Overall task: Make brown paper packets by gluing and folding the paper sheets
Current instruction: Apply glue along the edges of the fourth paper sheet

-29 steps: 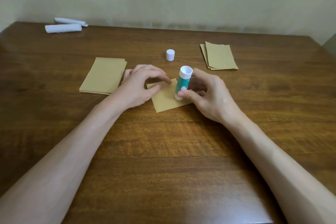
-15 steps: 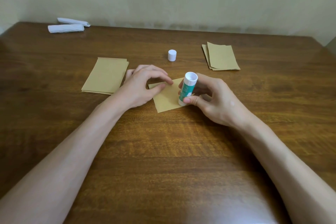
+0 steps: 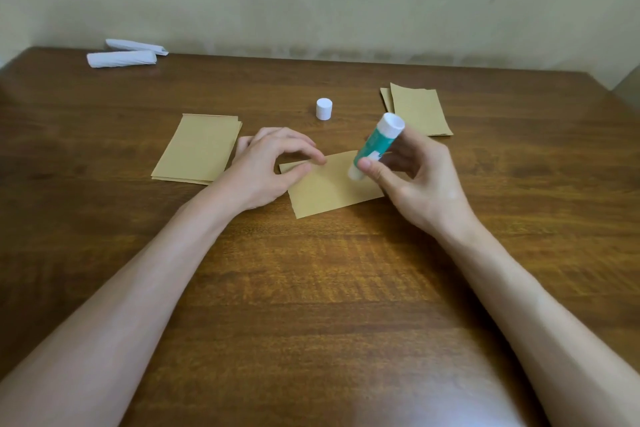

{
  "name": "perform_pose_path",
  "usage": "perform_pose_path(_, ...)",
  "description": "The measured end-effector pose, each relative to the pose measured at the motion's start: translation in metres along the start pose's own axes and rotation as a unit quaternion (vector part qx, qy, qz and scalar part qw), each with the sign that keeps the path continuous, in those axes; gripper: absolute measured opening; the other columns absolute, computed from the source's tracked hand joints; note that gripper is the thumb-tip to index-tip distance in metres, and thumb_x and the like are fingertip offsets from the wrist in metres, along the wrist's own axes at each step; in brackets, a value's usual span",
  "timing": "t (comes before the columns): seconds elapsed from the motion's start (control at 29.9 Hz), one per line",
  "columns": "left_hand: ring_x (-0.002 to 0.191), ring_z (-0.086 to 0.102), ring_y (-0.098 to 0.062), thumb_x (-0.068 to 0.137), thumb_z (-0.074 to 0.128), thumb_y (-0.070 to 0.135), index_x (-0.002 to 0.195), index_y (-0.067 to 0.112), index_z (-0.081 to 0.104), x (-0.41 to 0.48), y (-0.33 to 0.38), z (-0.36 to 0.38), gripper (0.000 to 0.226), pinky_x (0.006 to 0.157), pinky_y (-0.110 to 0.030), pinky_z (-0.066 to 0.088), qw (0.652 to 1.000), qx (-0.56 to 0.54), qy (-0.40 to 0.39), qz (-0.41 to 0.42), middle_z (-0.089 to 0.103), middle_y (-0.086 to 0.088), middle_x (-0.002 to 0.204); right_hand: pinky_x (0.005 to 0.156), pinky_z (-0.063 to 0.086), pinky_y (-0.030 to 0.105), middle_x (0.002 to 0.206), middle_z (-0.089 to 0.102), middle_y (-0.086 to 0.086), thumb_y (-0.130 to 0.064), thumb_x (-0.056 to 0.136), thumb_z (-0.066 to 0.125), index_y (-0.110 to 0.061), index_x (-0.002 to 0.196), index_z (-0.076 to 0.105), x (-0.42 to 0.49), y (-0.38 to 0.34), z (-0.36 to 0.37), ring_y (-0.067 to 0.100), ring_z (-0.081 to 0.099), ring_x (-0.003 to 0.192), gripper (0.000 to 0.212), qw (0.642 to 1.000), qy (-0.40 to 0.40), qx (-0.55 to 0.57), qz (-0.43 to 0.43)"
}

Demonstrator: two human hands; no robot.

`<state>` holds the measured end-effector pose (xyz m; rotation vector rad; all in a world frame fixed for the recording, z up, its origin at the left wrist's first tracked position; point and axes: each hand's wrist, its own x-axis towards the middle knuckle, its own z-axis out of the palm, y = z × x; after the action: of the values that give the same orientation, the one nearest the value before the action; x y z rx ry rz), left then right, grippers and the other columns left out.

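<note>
A folded brown paper sheet (image 3: 329,189) lies in the middle of the wooden table (image 3: 311,288). My left hand (image 3: 266,167) rests at its left edge, thumb and forefinger pinching the sheet's upper left corner. My right hand (image 3: 412,177) grips an uncapped green and white glue stick (image 3: 375,146), tilted, with its lower end touching the paper. The stick's white cap (image 3: 324,108) stands apart, farther back on the table.
A stack of brown sheets (image 3: 199,147) lies left of my left hand. A few brown pieces (image 3: 419,108) lie at the back right. Two white rolled items (image 3: 121,54) sit at the far left corner, near the wall.
My right hand has shifted right and tilted the glue stick further over, its top leaning right. The left hand keeps its hold on the sheet's corner.
</note>
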<state>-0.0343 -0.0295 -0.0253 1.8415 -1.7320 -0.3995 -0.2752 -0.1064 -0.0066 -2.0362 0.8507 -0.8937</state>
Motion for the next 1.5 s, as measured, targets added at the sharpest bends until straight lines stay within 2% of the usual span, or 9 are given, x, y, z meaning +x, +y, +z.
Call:
perform_pose_path(0.27,0.139,0.034,-0.004,0.102,0.062,0.035,0.108,0.053,0.069,0.002,0.002,-0.001,0.02,0.105,-0.035,0.015,1.0,0.002,-0.008,0.0,0.057,0.029,0.131,0.082,0.057,0.02,0.103,0.07,-0.025,-0.037,0.087,0.087,-0.034,0.11,0.062,-0.003,-0.002,0.015,-0.003,0.068,0.099,0.034,0.997,-0.022,-0.071,-0.019)
perform_pose_path(0.43,0.139,0.036,-0.004,0.102,0.063,0.033,0.109,0.049,0.072,0.001,0.0,0.0,0.02,0.108,-0.036,0.017,1.0,0.004,0.0,0.003,0.058,0.028,0.131,0.08,0.052,0.01,0.099,0.07,-0.021,-0.033,0.091,0.083,-0.036,0.11,0.063,-0.004,-0.007,0.019,-0.004,0.067,0.096,0.028,0.993,-0.016,-0.116,-0.031)
perform_pose_path(0.53,0.139,0.036,-0.004,0.102,0.063,0.032,0.109,0.049,0.071,0.002,0.001,0.0,0.02,0.107,-0.035,0.016,1.0,0.003,0.001,0.002,0.058,0.028,0.131,0.077,0.046,0.003,0.102,0.069,-0.015,-0.03,0.096,0.077,-0.029,0.114,0.062,-0.004,-0.008,0.021,0.001,0.065,0.093,0.023,0.989,-0.028,-0.145,-0.024)
perform_pose_path(0.7,0.14,0.034,-0.005,0.102,0.063,0.032,0.111,0.048,0.071,0.002,0.001,0.0,0.02,0.108,-0.035,0.016,1.0,0.006,-0.005,-0.001,0.057,0.028,0.133,0.081,0.049,0.016,0.112,0.069,-0.009,-0.027,0.101,0.071,-0.022,0.123,0.06,-0.003,-0.008,0.018,0.008,0.064,0.1,0.026,0.985,-0.065,-0.162,-0.011)
perform_pose_path(0.8,0.14,0.035,-0.004,0.102,0.063,0.033,0.111,0.049,0.071,0.002,0.0,0.0,0.02,0.108,-0.036,0.016,1.0,0.005,-0.005,0.0,0.057,0.028,0.132,0.081,0.054,0.021,0.107,0.071,-0.009,-0.031,0.098,0.074,-0.022,0.12,0.063,-0.003,-0.008,0.017,0.008,0.066,0.096,0.026,0.985,-0.044,-0.166,-0.025)
perform_pose_path(0.97,0.139,0.035,-0.003,0.101,0.063,0.033,0.11,0.05,0.071,0.002,0.0,0.001,0.02,0.106,-0.035,0.017,1.0,0.004,-0.001,0.004,0.057,0.028,0.131,0.077,0.054,0.022,0.098,0.071,-0.011,-0.033,0.096,0.077,-0.022,0.112,0.066,-0.004,-0.004,0.016,0.006,0.066,0.09,0.022,0.987,-0.017,-0.159,-0.033)
perform_pose_path(1.27,0.139,0.035,-0.004,0.102,0.062,0.034,0.11,0.05,0.071,0.002,0.0,0.0,0.02,0.106,-0.036,0.016,1.0,0.003,-0.005,0.005,0.057,0.028,0.131,0.084,0.059,0.032,0.103,0.071,-0.008,-0.033,0.097,0.075,-0.02,0.116,0.064,-0.005,-0.003,0.011,0.009,0.067,0.092,0.025,0.984,-0.023,-0.174,-0.019)
perform_pose_path(1.37,0.139,0.035,-0.004,0.102,0.062,0.034,0.11,0.049,0.071,0.002,-0.001,0.0,0.02,0.106,-0.035,0.016,1.0,0.004,-0.004,0.005,0.057,0.028,0.131,0.081,0.058,0.027,0.102,0.071,-0.008,-0.031,0.097,0.076,-0.019,0.116,0.064,-0.006,-0.002,0.009,0.008,0.067,0.09,0.025,0.984,-0.014,-0.178,-0.016)
perform_pose_path(1.5,0.139,0.035,-0.004,0.102,0.062,0.034,0.112,0.047,0.072,0.002,-0.001,0.001,0.02,0.106,-0.035,0.016,1.0,0.005,-0.004,0.004,0.056,0.028,0.132,0.075,0.048,0.006,0.101,0.071,-0.009,-0.03,0.096,0.077,-0.018,0.114,0.064,-0.006,-0.001,0.006,0.003,0.066,0.087,0.025,0.983,-0.005,-0.184,-0.009)
